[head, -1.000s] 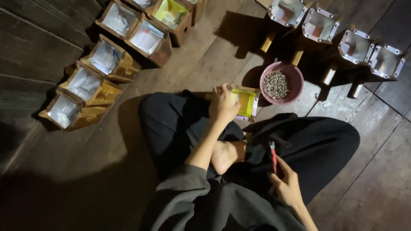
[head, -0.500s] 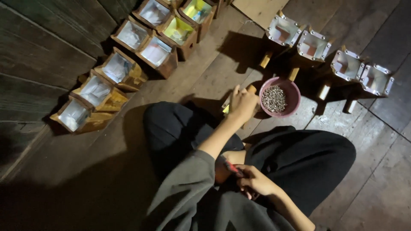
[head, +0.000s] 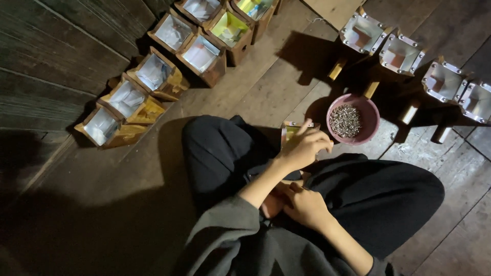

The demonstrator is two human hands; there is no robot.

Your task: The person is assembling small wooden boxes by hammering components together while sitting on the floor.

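The left hand (head: 303, 148) is closed on a small yellow-lined box (head: 289, 133), held over the knee just beside the pink bowl (head: 366, 109) of small metal pieces (head: 344, 120). The right hand (head: 304, 207) rests curled in the lap; whether anything is gripped cannot be told. The box is best kept level and steady against the knee.

Pink bowl (head: 369, 110) right of centre, filled with small silvery-grey bits (head: 345, 120). Black trousers (head: 388, 204) fill the lower middle, with a dark grey sleeve (head: 225, 225) below them. Dark brown plank floor (head: 76, 214) all round. Upper left, brown wooden boxes (head: 153, 71) with pale white linings, one lined yellow-green (head: 231, 28). Upper right, shiny silver boxes (head: 401, 53) with reddish-brown inner faces. A yellow-green box (head: 289, 132) shows under the left hand (head: 304, 148).
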